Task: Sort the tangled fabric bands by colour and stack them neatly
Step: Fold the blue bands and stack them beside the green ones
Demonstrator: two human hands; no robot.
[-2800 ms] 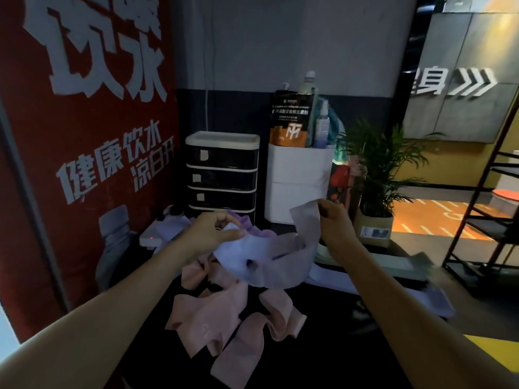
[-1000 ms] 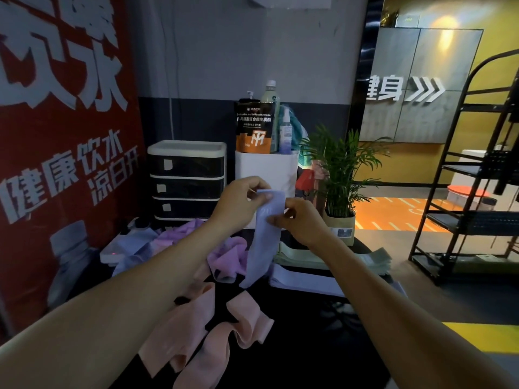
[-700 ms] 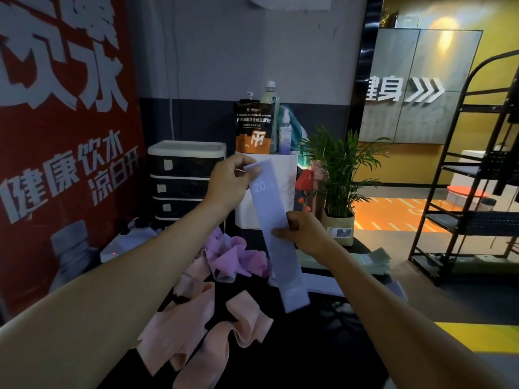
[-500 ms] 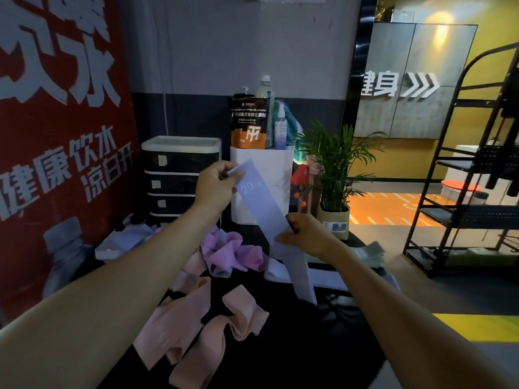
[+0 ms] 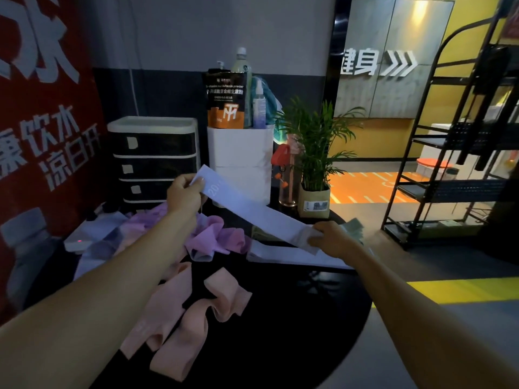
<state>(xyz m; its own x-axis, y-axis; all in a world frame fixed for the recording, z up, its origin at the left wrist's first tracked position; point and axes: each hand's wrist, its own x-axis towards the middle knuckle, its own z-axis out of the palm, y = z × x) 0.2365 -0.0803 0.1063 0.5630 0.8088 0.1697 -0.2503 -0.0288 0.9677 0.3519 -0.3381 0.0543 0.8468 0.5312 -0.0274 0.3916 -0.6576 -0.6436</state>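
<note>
Dim room, red banner (image 5: 47,130) with white lettering on the left wall, black round table (image 5: 280,318) below. At the back, black drawer unit (image 5: 153,160), white container (image 5: 241,158) with orange pouch (image 5: 226,102) and bottles on top, potted plant (image 5: 314,164); black metal rack (image 5: 455,164) off to the right. Held taut above the table: pale lavender band (image 5: 252,211), slanting down from upper left to lower right. Left hand (image 5: 184,195) pinching the upper end, thumb and fingers curled on the fabric. Right hand (image 5: 332,240) gripping the lower end over a flat pale stack (image 5: 283,254). Purple bands (image 5: 213,240) heaped mid-table, pink bands (image 5: 193,313) sprawled nearer.
</note>
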